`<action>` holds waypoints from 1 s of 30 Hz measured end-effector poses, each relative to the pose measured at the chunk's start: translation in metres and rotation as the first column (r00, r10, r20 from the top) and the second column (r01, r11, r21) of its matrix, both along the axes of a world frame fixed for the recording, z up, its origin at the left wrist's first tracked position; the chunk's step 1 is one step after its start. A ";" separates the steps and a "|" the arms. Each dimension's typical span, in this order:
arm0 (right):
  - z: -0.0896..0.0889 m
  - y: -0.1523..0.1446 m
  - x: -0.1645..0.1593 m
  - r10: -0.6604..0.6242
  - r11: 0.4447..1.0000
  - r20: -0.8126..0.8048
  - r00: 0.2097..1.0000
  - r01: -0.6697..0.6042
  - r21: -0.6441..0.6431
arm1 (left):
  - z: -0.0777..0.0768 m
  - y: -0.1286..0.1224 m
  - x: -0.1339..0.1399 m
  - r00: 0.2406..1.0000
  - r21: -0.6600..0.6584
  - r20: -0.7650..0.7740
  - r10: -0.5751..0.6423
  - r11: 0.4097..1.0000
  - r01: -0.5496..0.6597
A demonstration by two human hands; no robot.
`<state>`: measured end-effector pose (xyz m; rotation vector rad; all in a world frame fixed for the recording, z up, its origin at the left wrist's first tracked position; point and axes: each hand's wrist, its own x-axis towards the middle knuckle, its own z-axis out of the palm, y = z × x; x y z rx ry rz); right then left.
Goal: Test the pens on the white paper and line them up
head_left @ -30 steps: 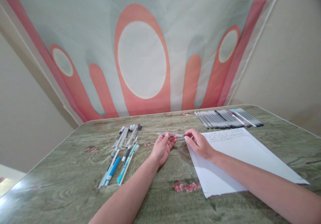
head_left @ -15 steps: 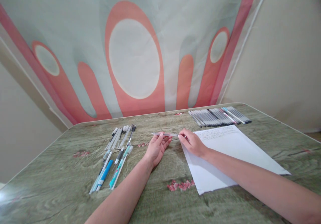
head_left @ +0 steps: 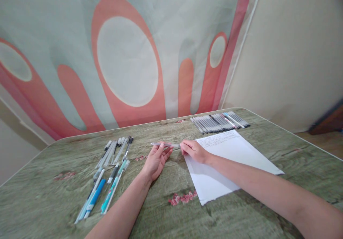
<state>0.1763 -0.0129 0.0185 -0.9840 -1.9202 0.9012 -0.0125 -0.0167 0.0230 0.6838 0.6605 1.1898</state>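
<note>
A: What do we identify first?

B: The wood-grain surface [head_left: 160, 224]. On its right half we have a sheet of paper [head_left: 235, 151], with lines of writing along the sheet's far edge.

A: Next in size?

B: A row of pens [head_left: 219, 122], set side by side at the surface's far edge, toward the far right corner. On the left half we see two clusters: slim capped pens [head_left: 109, 153] toward the far edge, coloured pens [head_left: 97, 194] nearer the near edge.

A: State of our hands?

B: Apart from each other, both clamped on one item. Our left hand [head_left: 154, 164] pinches between thumb and fingers, palm partly upward. Our right hand [head_left: 195, 150] closes its fingertips beside the sheet's far left corner.

A: Item position?

B: The clear pen [head_left: 173, 145] bridges the gap between our hands, roughly parallel to the far edge. Its left end projects past our left fingers; its right end meets our right fingertips.
</note>
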 end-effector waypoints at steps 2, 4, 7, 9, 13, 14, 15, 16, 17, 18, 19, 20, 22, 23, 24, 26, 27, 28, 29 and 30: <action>-0.001 0.002 0.001 0.044 0.996 -0.067 0.997 -0.049 -0.073 | 0.000 0.000 -0.001 1.000 0.010 0.002 -0.020 1.000 0.020; -0.001 0.004 0.001 0.072 0.988 -0.108 0.992 -0.085 -0.126 | -0.001 0.000 -0.001 0.999 0.014 0.004 -0.032 0.999 0.032; 0.000 0.004 0.001 0.090 0.981 -0.152 0.984 -0.114 -0.155 | -0.001 0.001 -0.001 0.999 -0.004 0.019 -0.037 0.999 0.037; 0.002 0.001 0.001 0.101 0.982 -0.160 0.982 -0.124 -0.141 | -0.002 0.001 -0.001 0.998 -0.026 0.047 -0.037 0.999 0.038; 0.004 -0.007 -0.001 0.097 0.995 -0.059 0.994 -0.096 0.016 | 0.001 -0.008 0.005 0.994 -0.066 0.082 -0.072 0.995 0.078; 0.004 -0.008 -0.001 0.091 0.992 -0.015 0.996 -0.089 0.087 | 0.003 -0.012 0.008 0.992 -0.065 0.075 -0.103 0.992 0.108; 0.003 -0.010 -0.002 0.087 0.983 0.032 0.996 -0.091 0.158 | 0.005 -0.017 0.011 0.988 -0.056 0.060 -0.142 0.988 0.145; 0.003 -0.010 -0.002 0.083 0.970 0.074 0.994 -0.097 0.224 | 0.007 -0.021 0.015 0.982 -0.038 0.039 -0.183 0.982 0.184; 0.003 -0.011 -0.003 0.083 0.954 0.115 0.990 -0.112 0.277 | 0.008 -0.025 0.018 0.976 -0.012 0.012 -0.219 0.976 0.220; 0.003 -0.011 -0.003 0.088 0.939 0.155 0.984 -0.134 0.316 | 0.009 -0.029 0.021 0.969 0.016 -0.016 -0.247 0.969 0.247; 0.004 -0.011 -0.003 0.095 0.927 0.186 0.978 -0.155 0.342 | 0.010 -0.031 0.024 0.964 0.043 -0.044 -0.264 0.963 0.266; 0.004 -0.011 -0.003 0.100 0.917 0.208 0.973 -0.171 0.361 | 0.011 -0.033 0.026 0.960 0.068 -0.074 -0.270 0.959 0.275; 0.006 -0.011 -0.002 0.106 0.903 0.222 0.969 -0.187 0.386 | 0.011 -0.034 0.027 0.956 0.120 -0.151 -0.252 0.955 0.271; 0.007 -0.011 -0.002 0.104 0.899 0.211 0.972 -0.183 0.397 | 0.011 -0.035 0.027 0.950 0.154 -0.210 -0.229 0.952 0.264; 0.008 -0.012 -0.002 0.090 0.898 0.185 0.979 -0.160 0.410 | 0.011 -0.035 0.026 0.938 0.198 -0.284 -0.197 0.945 0.259; 0.009 -0.012 -0.002 0.038 0.900 0.111 0.993 -0.082 0.428 | 0.013 -0.037 0.025 0.881 0.310 -0.460 -0.112 0.909 0.277; 0.009 -0.012 -0.001 -0.002 0.905 0.064 0.998 -0.025 0.425 | 0.015 -0.039 0.025 0.836 0.365 -0.545 -0.067 0.879 0.308; 0.009 -0.011 -0.001 -0.050 0.912 0.013 0.999 0.041 0.408 | 0.016 -0.042 0.025 0.787 0.412 -0.617 -0.025 0.841 0.350; 0.009 -0.010 -0.001 -0.102 0.921 -0.041 0.994 0.110 0.374 | 0.017 -0.045 0.025 0.739 0.447 -0.674 0.009 0.801 0.398; 0.008 -0.009 0.000 -0.153 0.930 -0.095 0.984 0.176 0.323 | 0.018 -0.047 0.026 0.698 0.472 -0.715 0.037 0.762 0.443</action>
